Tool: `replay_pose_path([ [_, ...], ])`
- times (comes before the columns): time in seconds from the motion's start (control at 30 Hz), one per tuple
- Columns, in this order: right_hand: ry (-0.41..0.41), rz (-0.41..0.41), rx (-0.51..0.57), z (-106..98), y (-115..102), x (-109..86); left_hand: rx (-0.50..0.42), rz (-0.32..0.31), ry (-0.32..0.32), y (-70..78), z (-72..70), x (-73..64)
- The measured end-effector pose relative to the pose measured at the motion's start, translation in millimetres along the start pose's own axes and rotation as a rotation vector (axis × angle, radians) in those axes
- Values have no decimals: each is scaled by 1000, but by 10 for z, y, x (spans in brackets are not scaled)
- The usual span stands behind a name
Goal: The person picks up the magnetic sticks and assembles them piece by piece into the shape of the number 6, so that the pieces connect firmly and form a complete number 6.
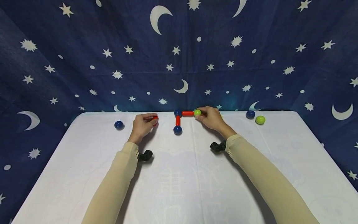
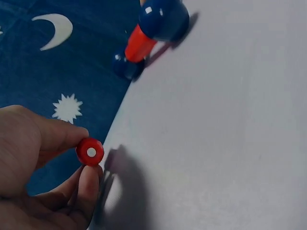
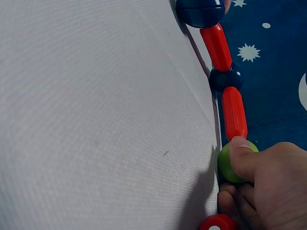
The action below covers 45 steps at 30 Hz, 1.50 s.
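My left hand (image 1: 142, 127) pinches a red magnetic rod (image 2: 90, 152) between thumb and fingers, its round end with a white dot facing the left wrist camera. To the right lies an L-shaped chain: a near blue ball (image 1: 177, 130), a red rod (image 1: 177, 120), a corner blue ball (image 1: 178, 113) and a second red rod (image 1: 187, 114) running right. At that rod's right end is a green ball (image 3: 230, 163), gripped by my right hand (image 1: 213, 119) with the thumb on top. Another red rod end (image 3: 217, 223) shows just beside the right hand's fingers, mostly out of frame.
A loose blue ball (image 1: 119, 125) lies left of my left hand. On the far right are another blue ball (image 1: 250, 114) and a green ball (image 1: 260, 120). A dark starry curtain (image 1: 179, 62) hangs along the back edge of the white-covered table (image 1: 173, 186).
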State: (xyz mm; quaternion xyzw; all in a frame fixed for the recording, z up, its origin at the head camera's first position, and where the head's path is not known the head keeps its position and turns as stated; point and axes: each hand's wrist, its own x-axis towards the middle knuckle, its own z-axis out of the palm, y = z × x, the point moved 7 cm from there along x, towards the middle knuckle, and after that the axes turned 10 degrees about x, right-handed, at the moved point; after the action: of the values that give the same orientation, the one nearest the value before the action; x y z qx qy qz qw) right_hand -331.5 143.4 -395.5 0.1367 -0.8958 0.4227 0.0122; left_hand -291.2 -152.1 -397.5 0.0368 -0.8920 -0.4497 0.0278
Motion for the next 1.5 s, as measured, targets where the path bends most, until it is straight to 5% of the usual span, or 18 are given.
replay_pose_path([
  [0.13,1,5,1,4,9,-3,-127,21,-60,49,43,-58],
  [0.4,1,11,7,3,15,-13,-240,66,-196,184,123,-210],
  [0.9,1,12,7,8,26,-8,-196,143,-545,303,536,-535],
  [1.07,-1,13,3,8,24,-5,-158,157,-534,317,607,-543],
  [1.5,0,-8,5,0,14,5,-231,124,-464,341,697,-546],
])
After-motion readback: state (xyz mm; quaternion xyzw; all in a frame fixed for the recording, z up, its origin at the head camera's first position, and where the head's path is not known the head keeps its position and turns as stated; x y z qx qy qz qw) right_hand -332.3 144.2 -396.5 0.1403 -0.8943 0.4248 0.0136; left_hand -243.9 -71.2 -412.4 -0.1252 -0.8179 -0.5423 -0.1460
